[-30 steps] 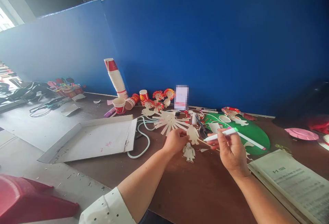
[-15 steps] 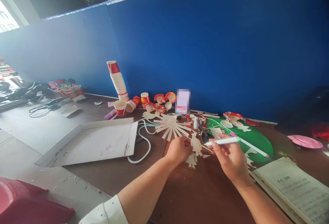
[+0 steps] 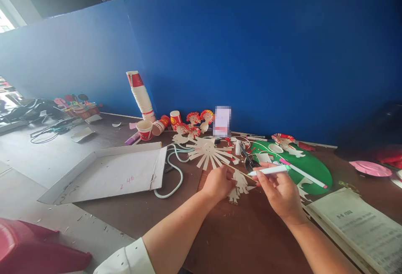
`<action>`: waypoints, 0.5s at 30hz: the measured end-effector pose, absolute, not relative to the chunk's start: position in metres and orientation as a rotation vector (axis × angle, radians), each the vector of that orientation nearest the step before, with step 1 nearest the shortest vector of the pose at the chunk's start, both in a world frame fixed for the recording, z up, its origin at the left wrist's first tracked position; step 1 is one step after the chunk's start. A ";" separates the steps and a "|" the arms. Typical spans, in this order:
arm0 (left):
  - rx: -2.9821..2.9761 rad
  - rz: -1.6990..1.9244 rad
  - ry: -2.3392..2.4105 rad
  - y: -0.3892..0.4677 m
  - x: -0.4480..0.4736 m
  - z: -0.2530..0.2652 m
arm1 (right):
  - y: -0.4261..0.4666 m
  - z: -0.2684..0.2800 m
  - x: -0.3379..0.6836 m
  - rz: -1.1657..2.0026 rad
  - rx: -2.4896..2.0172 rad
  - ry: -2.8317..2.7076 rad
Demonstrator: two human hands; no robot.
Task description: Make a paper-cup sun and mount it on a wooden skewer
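Observation:
My right hand (image 3: 282, 192) grips a white marker (image 3: 266, 170) with a green end; its tip points left. My left hand (image 3: 220, 184) is closed at the edge of a white paper cutout figure (image 3: 241, 182), its fingertips partly hidden. A second cutout figure (image 3: 233, 197) lies just below, close to the left fingers. A thin light-coloured strip (image 3: 238, 170) runs slantwise between my hands. Behind the left hand lies a paper cup cut open into a sunburst of strips (image 3: 209, 151). Black-handled scissors (image 3: 249, 163) lie beyond the marker.
A white cardboard tray (image 3: 106, 173) and a grey cable (image 3: 179, 182) lie left. Behind stand stacked paper cups (image 3: 141, 100) and cutout figures with red frilled hair (image 3: 193, 119). At right are a green disc (image 3: 320, 173), a pink-ended marker (image 3: 306, 174), a notebook (image 3: 361, 219) and a pink dish (image 3: 370, 168).
My left hand has shifted slightly right over the cutout figure, covering its upper part. More of the thin strip shows. The marker stays in my right hand; the whole view has moved slightly.

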State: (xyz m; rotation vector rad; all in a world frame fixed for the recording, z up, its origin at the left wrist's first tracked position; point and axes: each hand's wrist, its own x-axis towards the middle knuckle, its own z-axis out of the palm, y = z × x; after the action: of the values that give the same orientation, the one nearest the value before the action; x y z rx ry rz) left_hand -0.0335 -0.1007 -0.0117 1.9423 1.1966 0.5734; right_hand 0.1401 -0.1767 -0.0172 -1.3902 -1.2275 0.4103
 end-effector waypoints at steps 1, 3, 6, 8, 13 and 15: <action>1.999 0.597 1.222 -0.101 -0.035 -0.010 | -0.177 -0.018 0.140 0.411 -1.392 -1.228; 2.135 0.670 1.278 -0.102 -0.037 -0.004 | -0.177 -0.019 0.141 0.408 -1.400 -1.224; 2.322 0.725 1.255 -0.105 -0.039 0.006 | -0.177 -0.018 0.141 0.384 -1.431 -1.228; 2.460 0.696 1.179 -0.111 -0.039 0.012 | -0.178 -0.017 0.141 0.356 -1.464 -1.236; 2.826 0.233 0.973 -0.145 -0.033 0.023 | -0.178 -0.013 0.141 0.304 -1.537 -1.289; 2.952 0.138 0.829 -0.160 -0.032 0.021 | -0.176 -0.014 0.141 0.302 -1.519 -1.326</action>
State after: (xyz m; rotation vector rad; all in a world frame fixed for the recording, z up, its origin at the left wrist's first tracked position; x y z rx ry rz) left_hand -0.0323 -0.1597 0.0208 2.9518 0.8285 0.1379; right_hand 0.1414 -0.1762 -0.0144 -1.5195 -1.3262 0.3020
